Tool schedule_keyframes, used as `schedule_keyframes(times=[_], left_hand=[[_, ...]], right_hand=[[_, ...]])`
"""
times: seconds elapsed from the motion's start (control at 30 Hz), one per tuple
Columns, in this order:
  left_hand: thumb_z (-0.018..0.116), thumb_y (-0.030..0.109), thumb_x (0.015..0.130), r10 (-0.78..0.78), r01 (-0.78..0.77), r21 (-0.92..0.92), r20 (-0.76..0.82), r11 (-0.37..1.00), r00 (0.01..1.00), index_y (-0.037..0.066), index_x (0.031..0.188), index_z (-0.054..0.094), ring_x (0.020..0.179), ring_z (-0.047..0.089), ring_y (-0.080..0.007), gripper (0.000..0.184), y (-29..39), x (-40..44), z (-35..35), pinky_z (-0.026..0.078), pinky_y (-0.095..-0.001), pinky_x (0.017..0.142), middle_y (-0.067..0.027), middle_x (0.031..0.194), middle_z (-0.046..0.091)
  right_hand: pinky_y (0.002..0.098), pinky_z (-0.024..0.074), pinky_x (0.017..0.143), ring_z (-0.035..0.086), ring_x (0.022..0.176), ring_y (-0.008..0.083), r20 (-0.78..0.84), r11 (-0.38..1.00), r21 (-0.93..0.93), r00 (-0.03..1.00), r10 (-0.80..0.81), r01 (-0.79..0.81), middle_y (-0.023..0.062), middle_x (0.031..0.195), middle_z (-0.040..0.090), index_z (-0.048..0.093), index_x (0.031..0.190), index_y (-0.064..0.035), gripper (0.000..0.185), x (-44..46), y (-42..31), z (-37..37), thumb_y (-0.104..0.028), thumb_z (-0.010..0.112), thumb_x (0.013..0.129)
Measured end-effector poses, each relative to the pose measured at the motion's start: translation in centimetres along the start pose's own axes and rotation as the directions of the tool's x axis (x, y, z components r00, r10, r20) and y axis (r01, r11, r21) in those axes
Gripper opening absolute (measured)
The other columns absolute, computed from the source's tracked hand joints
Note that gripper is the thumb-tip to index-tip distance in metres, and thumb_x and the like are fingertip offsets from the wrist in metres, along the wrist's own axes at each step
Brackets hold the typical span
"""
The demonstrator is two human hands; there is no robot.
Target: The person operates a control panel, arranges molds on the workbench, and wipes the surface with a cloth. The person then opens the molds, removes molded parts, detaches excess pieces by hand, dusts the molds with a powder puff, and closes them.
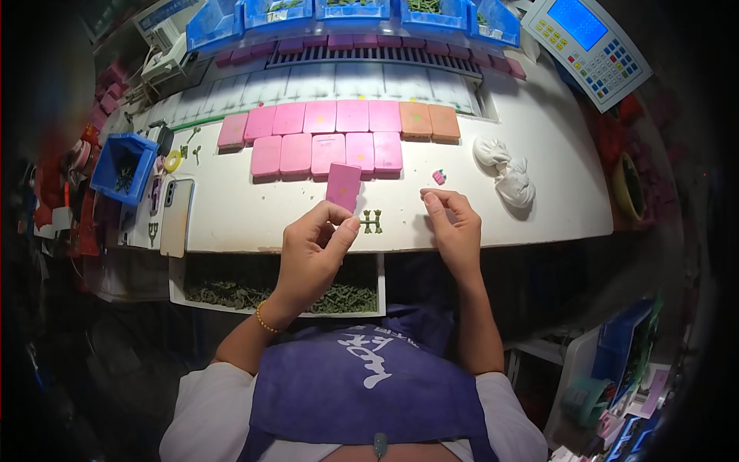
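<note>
My left hand [314, 245] is closed on a flat pink block [343, 187], which looks like a rubber mould and tilts up from the tabletop. Just right of those fingertips is a small dark green H-shaped piece [372, 222]; whether the fingers touch it I cannot tell. My right hand [454, 229] is over the table's front part, thumb and forefinger drawn together, and anything between them is too small to make out. A tiny pink and green item [439, 177] lies beyond it. Two rows of pink blocks [289, 120] stand behind, with orange ones [443, 123] at the right end.
White cloth bundles [504, 172] lie at right, below a keypad device [589, 46]. On the left are a phone [178, 218] and a blue bin [125, 165]. Blue bins [352, 11] line the back. Under the table edge, an open drawer [381, 286] holds green bits.
</note>
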State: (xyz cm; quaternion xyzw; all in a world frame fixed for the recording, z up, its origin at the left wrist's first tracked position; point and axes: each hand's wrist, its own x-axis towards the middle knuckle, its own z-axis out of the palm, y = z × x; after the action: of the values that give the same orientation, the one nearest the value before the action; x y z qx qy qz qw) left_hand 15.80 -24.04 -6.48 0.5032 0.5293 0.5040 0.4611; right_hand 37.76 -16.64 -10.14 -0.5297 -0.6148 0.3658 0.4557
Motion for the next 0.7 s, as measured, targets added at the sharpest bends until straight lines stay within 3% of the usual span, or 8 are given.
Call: schedule_keyframes(times=[0.03, 0.1, 0.17, 0.33, 0.47, 0.7], left_hand=[[0.063, 0.014, 0.099, -0.003, 0.003, 0.015, -0.03, 1.0, 1.0, 0.001, 0.094, 0.062, 0.056, 0.047, -0.0016, 0.014, -0.1, 0.0, 0.1, 0.037, -0.0192, 0.049, 0.0018, 0.071, 0.056], [0.064, 0.014, 0.097, 0.024, -0.022, 0.036, -0.082, 0.999, 0.996, 0.001, 0.09, 0.063, 0.054, 0.045, -0.0007, 0.015, 0.0, 0.1, 0.5, 0.034, -0.0204, 0.048, 0.0045, 0.061, 0.052], [0.064, 0.013, 0.096, -0.017, 0.016, -0.004, -0.087, 1.0, 0.996, 0.001, 0.089, 0.063, 0.054, 0.046, -0.0009, 0.014, 0.4, 0.2, 0.6, 0.034, -0.0207, 0.049, 0.0043, 0.062, 0.053], [0.065, 0.015, 0.097, -0.001, 0.003, 0.024, -0.09, 1.0, 0.996, 0.001, 0.089, 0.064, 0.055, 0.047, -0.0013, 0.015, -0.8, 1.2, 0.6, 0.036, -0.0211, 0.05, 0.0029, 0.063, 0.055], [0.065, 0.016, 0.097, 0.017, -0.014, 0.038, -0.092, 0.999, 0.996, 0.001, 0.089, 0.065, 0.057, 0.049, -0.0018, 0.017, -0.5, 2.8, 0.6, 0.038, -0.021, 0.051, 0.002, 0.066, 0.058], [0.065, 0.016, 0.097, 0.052, -0.051, 0.008, -0.122, 0.999, 0.991, 0.001, 0.091, 0.065, 0.06, 0.05, -0.0017, 0.016, 0.9, 7.1, 1.2, 0.04, -0.0206, 0.052, 0.002, 0.071, 0.061]], right_hand=[[0.0299, 0.052, 0.078, 0.061, 0.094, 0.0197, -0.005, 1.0, -0.021, 1.0, 0.01, -0.01, 0.0106, 0.097, 0.07, 0.074, 0.102, -0.0037, 0.017, 0.0, -0.3, 0.0, -0.018, 0.066, 0.096], [0.0315, 0.0533, 0.079, 0.061, 0.098, 0.0217, -0.057, 0.978, -0.155, 0.987, -0.15, 0.14, 0.0116, 0.102, 0.069, 0.072, 0.103, -0.0033, 0.016, 0.4, 0.0, -0.2, -0.015, 0.066, 0.095], [0.0364, 0.0545, 0.083, 0.06, 0.103, 0.0273, -0.073, 0.947, -0.224, 0.965, -0.253, 0.232, 0.0136, 0.11, 0.066, 0.069, 0.108, -0.0026, 0.017, 1.3, 1.2, -0.6, -0.009, 0.065, 0.093], [0.0433, 0.0459, 0.101, 0.058, 0.115, 0.0351, 0.0, 0.843, -0.38, 0.912, -0.411, 0.381, 0.0154, 0.116, 0.067, 0.069, 0.112, -0.003, 0.022, 3.5, 3.5, -1.1, -0.009, 0.064, 0.091], [0.0436, 0.0434, 0.104, 0.057, 0.119, 0.0347, 0.108, 0.838, -0.355, 0.909, -0.403, 0.414, 0.0141, 0.119, 0.068, 0.07, 0.112, -0.0039, 0.023, 4.0, 4.1, -1.3, -0.01, 0.064, 0.091], [0.043, 0.044, 0.104, 0.058, 0.119, 0.0328, 0.099, 0.884, -0.303, 0.934, -0.342, 0.356, 0.0141, 0.12, 0.067, 0.07, 0.11, -0.0028, 0.022, 3.9, 3.7, -1.5, -0.01, 0.065, 0.091]])
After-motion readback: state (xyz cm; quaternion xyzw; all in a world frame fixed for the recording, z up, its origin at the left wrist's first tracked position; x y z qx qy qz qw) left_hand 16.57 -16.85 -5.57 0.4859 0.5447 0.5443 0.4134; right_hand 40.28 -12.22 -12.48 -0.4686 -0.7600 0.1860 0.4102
